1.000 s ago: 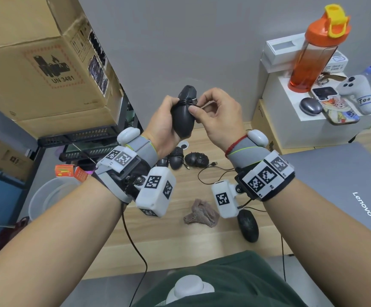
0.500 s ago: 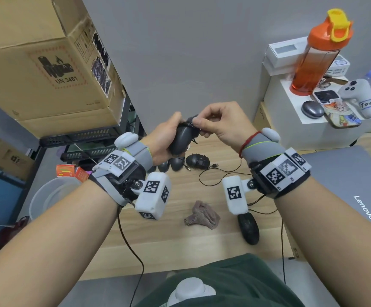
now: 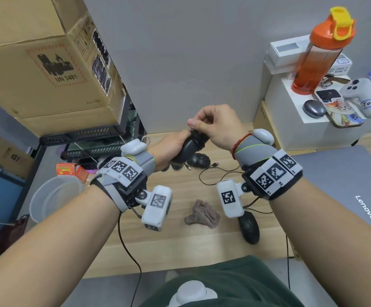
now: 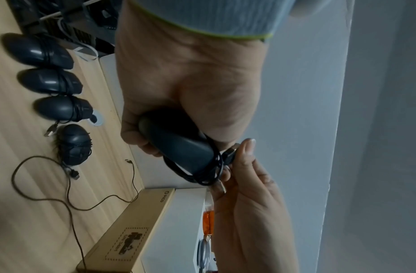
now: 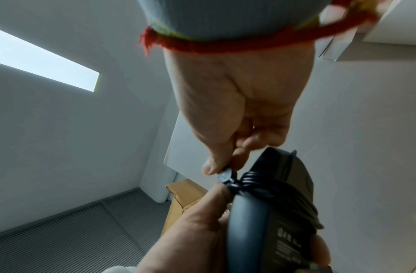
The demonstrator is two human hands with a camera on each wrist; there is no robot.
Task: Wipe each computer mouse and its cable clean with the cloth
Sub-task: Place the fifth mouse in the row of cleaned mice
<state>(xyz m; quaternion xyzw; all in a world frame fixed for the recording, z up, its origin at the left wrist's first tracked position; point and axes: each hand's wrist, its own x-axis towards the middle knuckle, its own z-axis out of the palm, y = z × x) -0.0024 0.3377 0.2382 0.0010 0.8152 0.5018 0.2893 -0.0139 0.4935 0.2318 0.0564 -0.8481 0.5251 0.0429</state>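
Note:
My left hand (image 3: pixel 171 147) grips a black mouse (image 3: pixel 185 149) above the desk, its cable coiled round the body (image 5: pixel 267 186). My right hand (image 3: pixel 215 127) pinches the cable's plug end (image 4: pixel 230 154) at the mouse's tip, thumb and forefinger closed on it. A crumpled brownish cloth (image 3: pixel 202 214) lies on the desk below, untouched. Several other black mice with wrapped cables sit in a row at the desk's back (image 4: pixel 46 81). One more black mouse (image 3: pixel 248 227) lies near the front edge, its cable loose (image 3: pixel 213 176).
A closed grey Lenovo laptop (image 3: pixel 352 189) lies at the right. White boxes (image 3: pixel 290 120) behind it carry an orange bottle (image 3: pixel 319 54), a grey mouse and a controller. A large cardboard box (image 3: pixel 47 63) stands on a rack at the left, a clear tub (image 3: pixel 53 196) below.
Both hands have lowered the mouse and tilted it from upright toward the desk. The right hand has shifted from the mouse's side to pinching the cable end at its tip.

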